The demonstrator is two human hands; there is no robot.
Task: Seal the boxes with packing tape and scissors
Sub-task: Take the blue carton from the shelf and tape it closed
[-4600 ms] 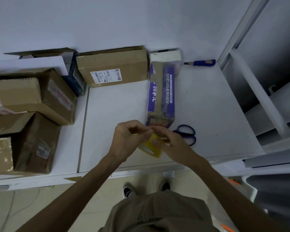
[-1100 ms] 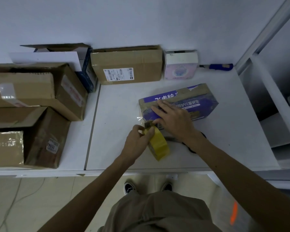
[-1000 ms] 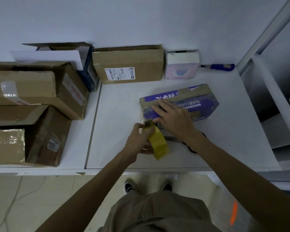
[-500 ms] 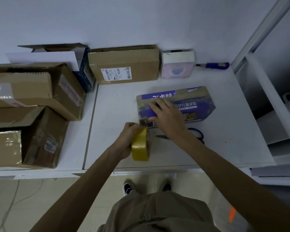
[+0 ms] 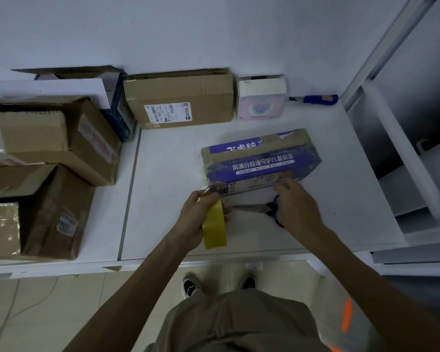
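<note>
- Cardboard boxes (image 5: pixel 48 138) crowd the desk's (image 5: pixel 175 153) left edge.
- The left hand (image 5: pixel 196 219) grips the tape roll (image 5: pixel 214 227) near the front edge, its tape reaching the purple box (image 5: pixel 259 158) mid-desk.
- The right hand (image 5: pixel 297 207) curls around the scissors (image 5: pixel 254 207), just before that box.

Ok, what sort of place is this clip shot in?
Probably a parcel packing or mailroom corner: labelled cardboard boxes line a white table against a plain wall, with a yellow tape roll and scissors out.
</note>
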